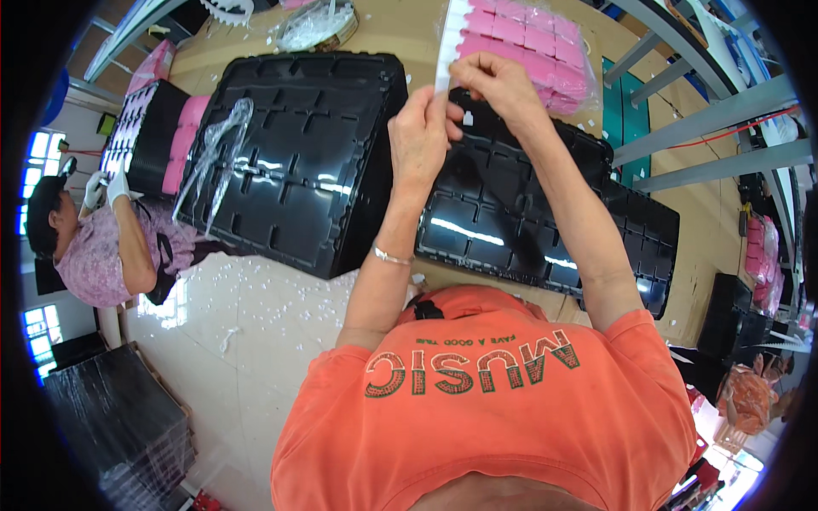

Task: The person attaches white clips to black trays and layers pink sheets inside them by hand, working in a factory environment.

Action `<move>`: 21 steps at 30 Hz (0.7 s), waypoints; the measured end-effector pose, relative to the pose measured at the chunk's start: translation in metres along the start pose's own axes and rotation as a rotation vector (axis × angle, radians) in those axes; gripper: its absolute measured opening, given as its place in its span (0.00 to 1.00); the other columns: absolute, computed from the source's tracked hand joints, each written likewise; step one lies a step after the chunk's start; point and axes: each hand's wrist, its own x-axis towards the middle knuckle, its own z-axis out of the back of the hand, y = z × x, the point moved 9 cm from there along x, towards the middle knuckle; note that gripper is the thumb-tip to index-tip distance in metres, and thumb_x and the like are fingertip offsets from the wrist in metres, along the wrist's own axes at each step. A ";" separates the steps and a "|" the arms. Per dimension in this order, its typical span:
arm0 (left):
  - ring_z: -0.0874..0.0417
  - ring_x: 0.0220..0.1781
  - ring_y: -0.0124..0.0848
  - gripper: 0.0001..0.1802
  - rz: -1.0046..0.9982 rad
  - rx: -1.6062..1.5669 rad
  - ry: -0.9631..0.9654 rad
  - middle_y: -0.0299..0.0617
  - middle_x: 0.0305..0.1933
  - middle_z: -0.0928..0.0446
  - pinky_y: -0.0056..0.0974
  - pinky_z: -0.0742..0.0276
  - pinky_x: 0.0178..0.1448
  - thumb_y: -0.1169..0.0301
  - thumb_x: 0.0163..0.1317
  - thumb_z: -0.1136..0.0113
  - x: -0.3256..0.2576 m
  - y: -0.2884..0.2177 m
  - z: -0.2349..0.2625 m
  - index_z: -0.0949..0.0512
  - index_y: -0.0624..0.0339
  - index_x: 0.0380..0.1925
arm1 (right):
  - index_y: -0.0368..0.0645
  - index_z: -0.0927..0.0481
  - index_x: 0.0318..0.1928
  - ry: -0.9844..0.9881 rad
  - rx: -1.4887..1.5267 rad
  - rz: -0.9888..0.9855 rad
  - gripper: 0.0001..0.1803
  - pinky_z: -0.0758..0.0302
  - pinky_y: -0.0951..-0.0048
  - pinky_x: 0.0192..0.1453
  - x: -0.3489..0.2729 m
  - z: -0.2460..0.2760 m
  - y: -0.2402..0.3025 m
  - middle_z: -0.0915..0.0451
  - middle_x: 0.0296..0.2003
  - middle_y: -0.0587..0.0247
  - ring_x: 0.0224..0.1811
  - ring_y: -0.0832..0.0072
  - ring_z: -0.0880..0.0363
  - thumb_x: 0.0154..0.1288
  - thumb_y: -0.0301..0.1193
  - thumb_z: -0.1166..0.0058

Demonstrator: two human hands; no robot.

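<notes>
Holds the near end of a long, narrow white strip (pixel 449 51) in the bare left hand (pixel 419 136); pinches at its right edge with the bare right hand (pixel 503 89). Reaches above a glossy black moulded plastic tray stack (pixel 511 209). Shows pink blocks in clear plastic wrap (pixel 528 43) just right of the strip, on a tan tabletop (pixel 388 34). Includes, to the left, a larger glossy black tray stack (pixel 298 162) under crumpled clear plastic film (pixel 217 157), then a co-worker in white gloves (pixel 118 186).
</notes>
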 end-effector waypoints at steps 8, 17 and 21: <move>0.17 0.25 0.37 0.11 -0.509 0.455 -0.255 0.46 0.27 0.19 0.38 0.25 0.28 0.67 0.68 0.50 0.017 -0.015 0.038 0.23 0.63 0.39 | 0.42 0.18 0.33 0.238 -0.159 -0.008 0.12 0.33 0.81 0.32 -0.068 -0.010 0.030 0.24 0.25 0.75 0.27 0.85 0.30 0.61 0.38 0.40; 0.24 0.17 0.25 0.12 -0.170 0.083 -0.123 0.41 0.20 0.23 0.32 0.30 0.23 0.67 0.67 0.48 0.020 -0.027 0.034 0.24 0.65 0.35 | 0.39 0.21 0.29 0.685 -1.063 0.239 0.13 0.27 0.59 0.43 -0.128 -0.112 -0.076 0.22 0.36 0.55 0.40 0.55 0.21 0.56 0.37 0.40; 0.23 0.17 0.25 0.11 -0.121 0.016 -0.001 0.41 0.22 0.22 0.30 0.30 0.21 0.68 0.67 0.49 0.023 -0.010 0.032 0.23 0.65 0.36 | 0.40 0.21 0.41 0.576 -1.046 0.212 0.17 0.26 0.56 0.47 -0.122 -0.108 -0.063 0.22 0.41 0.52 0.43 0.54 0.20 0.53 0.36 0.37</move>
